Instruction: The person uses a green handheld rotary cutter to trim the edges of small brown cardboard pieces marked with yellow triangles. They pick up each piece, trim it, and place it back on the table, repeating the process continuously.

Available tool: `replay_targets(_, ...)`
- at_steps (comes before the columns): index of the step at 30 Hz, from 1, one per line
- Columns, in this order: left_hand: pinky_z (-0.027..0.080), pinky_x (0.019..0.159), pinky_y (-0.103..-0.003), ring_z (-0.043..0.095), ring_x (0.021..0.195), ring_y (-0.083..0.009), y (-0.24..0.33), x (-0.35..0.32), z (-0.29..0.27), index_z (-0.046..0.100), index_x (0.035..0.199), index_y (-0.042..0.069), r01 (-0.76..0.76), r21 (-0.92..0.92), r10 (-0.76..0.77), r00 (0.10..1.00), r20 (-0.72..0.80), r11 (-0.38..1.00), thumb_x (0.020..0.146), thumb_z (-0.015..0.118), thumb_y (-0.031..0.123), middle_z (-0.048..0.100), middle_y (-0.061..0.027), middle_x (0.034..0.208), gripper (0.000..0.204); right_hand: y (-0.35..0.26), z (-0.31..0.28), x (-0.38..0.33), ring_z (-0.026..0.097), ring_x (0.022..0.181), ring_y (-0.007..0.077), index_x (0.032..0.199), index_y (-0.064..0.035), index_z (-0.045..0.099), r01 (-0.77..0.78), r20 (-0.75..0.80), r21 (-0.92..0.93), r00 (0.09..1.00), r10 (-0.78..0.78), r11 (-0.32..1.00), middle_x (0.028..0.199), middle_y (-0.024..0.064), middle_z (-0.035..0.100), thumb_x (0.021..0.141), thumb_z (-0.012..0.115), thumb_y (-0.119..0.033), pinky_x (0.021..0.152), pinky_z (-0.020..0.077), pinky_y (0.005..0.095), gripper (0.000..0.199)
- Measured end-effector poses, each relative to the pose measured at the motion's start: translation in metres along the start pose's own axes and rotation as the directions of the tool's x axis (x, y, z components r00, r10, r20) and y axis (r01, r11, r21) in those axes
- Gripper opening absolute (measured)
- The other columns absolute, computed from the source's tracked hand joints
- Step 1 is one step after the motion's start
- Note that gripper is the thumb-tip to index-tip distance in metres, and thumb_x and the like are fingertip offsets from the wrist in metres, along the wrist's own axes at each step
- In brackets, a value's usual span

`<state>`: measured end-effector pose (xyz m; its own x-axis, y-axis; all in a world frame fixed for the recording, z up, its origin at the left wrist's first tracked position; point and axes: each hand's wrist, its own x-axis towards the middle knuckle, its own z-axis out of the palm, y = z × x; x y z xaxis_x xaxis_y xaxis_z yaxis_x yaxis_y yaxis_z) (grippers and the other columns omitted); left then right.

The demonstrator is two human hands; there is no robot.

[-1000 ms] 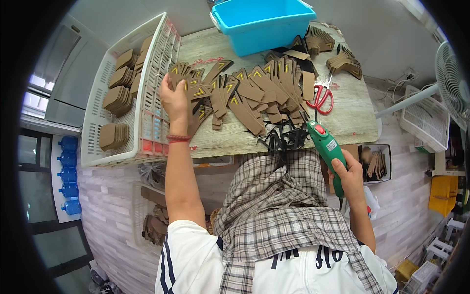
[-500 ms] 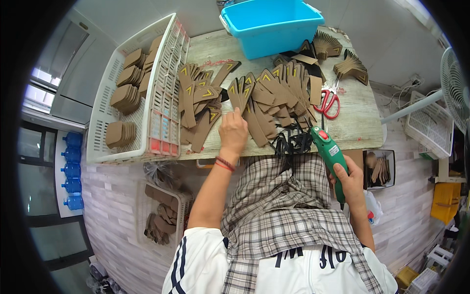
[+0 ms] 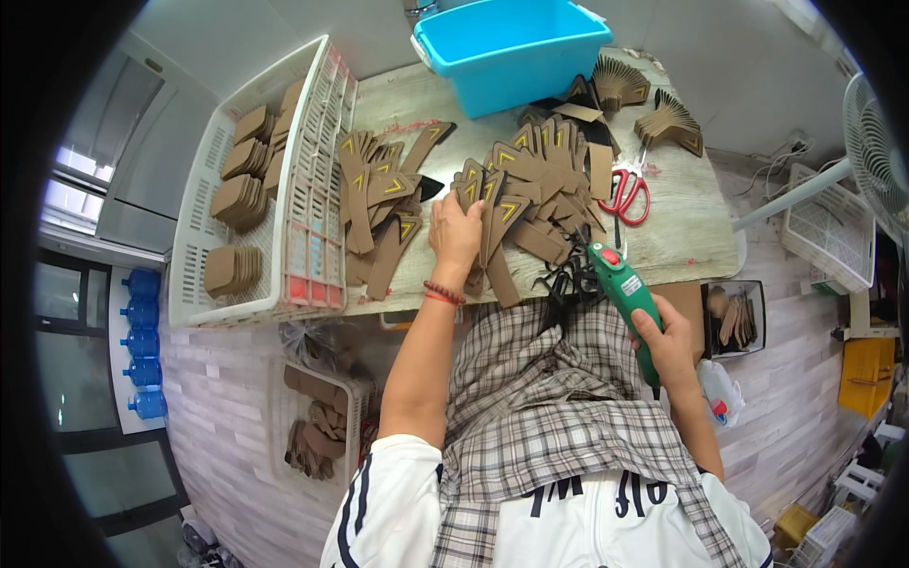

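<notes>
Head view shows the left hand [image 3: 456, 237] resting fingers-down on the brown cardboard pieces [image 3: 516, 204] fanned across the wooden table [image 3: 682, 237]; they look thin, light and stiff yet bendable, best pinched at a long edge. Right hand [image 3: 668, 346] is closed around the green glue gun [image 3: 625, 293] at the table's near edge.

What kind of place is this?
Likely a small craft or assembly workshop: a worktable heaped with brown cut-out pieces, a white crate of stacked ones, and a green glue gun in the right hand.
</notes>
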<state>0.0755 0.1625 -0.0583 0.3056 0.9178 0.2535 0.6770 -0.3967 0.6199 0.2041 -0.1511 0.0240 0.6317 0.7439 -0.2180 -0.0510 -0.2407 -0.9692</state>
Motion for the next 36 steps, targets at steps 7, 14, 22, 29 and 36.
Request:
replay_targets(7,0.045,0.065,-0.025,0.049,0.070,-0.0102,-0.029,0.013,0.036,0.063,0.094,0.001,0.235,-0.524,-0.257,0.966,0.031,0.818,0.073,0.078,0.008,0.055,-0.0005,0.083,0.027,0.002,0.008,0.004,0.054,0.060,0.0062,0.114,0.0001,0.061,-0.024,0.012,-0.019,1.000,0.024,1.000,0.078,0.0009,0.060,0.089,0.066,-0.022,0.054,0.0450,0.0223,0.034)
replay_targets(14,0.046,0.067,-0.023,0.055,0.071,-0.0083,0.038,0.000,-0.028,0.061,0.093,0.002,0.134,-0.950,-0.223,0.972,0.071,0.282,0.088,0.064,0.003,0.062,-0.0001,0.083,0.005,-0.016,0.021,0.007,0.053,0.059,0.0057,0.114,-0.0006,0.061,0.026,-0.011,-0.043,1.000,-0.026,0.999,0.074,0.0008,0.060,0.088,0.069,-0.026,0.054,0.0452,0.0226,0.038)
replay_targets(22,0.050,0.076,-0.028,0.062,0.082,-0.0136,0.111,-0.039,-0.036,0.058,0.096,0.006,0.349,-0.916,-0.087,0.925,0.371,-0.196,0.088,0.064,0.002,0.065,-0.0040,0.091,0.010,-0.033,0.027,0.010,0.054,0.060,0.0058,0.114,0.0005,0.062,0.084,-0.062,-0.009,0.994,-0.085,0.996,0.075,0.0013,0.061,0.088,0.069,-0.026,0.055,0.0452,0.0224,0.037)
replay_targets(29,0.046,0.073,-0.025,0.062,0.075,-0.0116,0.130,-0.051,-0.025,0.060,0.094,0.008,0.472,-0.859,-0.119,0.859,0.499,-0.197,0.086,0.067,0.003,0.066,-0.0016,0.085,0.012,-0.030,0.023,0.009,0.053,0.061,0.0056,0.116,0.0015,0.061,0.099,-0.102,0.012,0.990,-0.097,0.995,0.076,0.0008,0.060,0.089,0.068,-0.023,0.056,0.0449,0.0216,0.037)
replay_targets(36,0.048,0.070,-0.026,0.062,0.074,-0.0112,0.132,-0.059,-0.018,0.057,0.092,0.009,0.544,-0.815,-0.129,0.810,0.572,-0.197,0.085,0.068,0.003,0.066,-0.0020,0.085,0.014,-0.025,0.020,0.011,0.052,0.062,0.0052,0.118,0.0023,0.059,0.125,-0.089,0.054,0.989,-0.120,0.991,0.076,0.0001,0.059,0.091,0.066,-0.022,0.056,0.0442,0.0205,0.037)
